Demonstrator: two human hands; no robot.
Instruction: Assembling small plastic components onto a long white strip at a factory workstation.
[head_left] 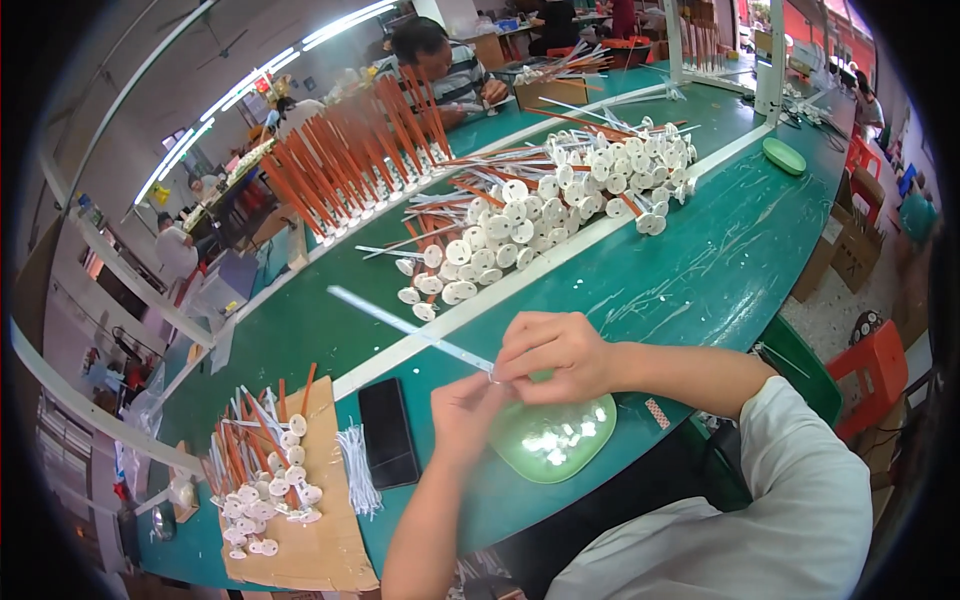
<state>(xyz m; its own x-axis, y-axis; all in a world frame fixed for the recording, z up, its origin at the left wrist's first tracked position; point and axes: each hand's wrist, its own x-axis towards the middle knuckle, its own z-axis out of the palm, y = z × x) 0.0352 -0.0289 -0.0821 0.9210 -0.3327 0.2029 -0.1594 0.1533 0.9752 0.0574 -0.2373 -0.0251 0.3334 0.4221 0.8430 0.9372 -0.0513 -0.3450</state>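
A long, thin, pale bluish-white strip (410, 328) slants up and to the left from between my hands. My right hand (562, 352) pinches its near end with thumb and fingers. Just below, my left hand (462, 412) is closed, its fingertips meeting my right ones at that end; a slight blur hides what they grip. Under both hands sits a light green dish (540, 468) with small shiny white pieces in it. Left of my left wrist lie a black phone (388, 432) and a bundle of thin white strands (357, 468).
Past a white rail (450, 317) lies a big heap of white discs on stems (520, 225). Orange sticks (350, 165) stand in a row behind. More disc pieces (262, 500) rest on cardboard (300, 560) at left. Another green dish (783, 156) is far right. A person (455, 85) sits opposite.
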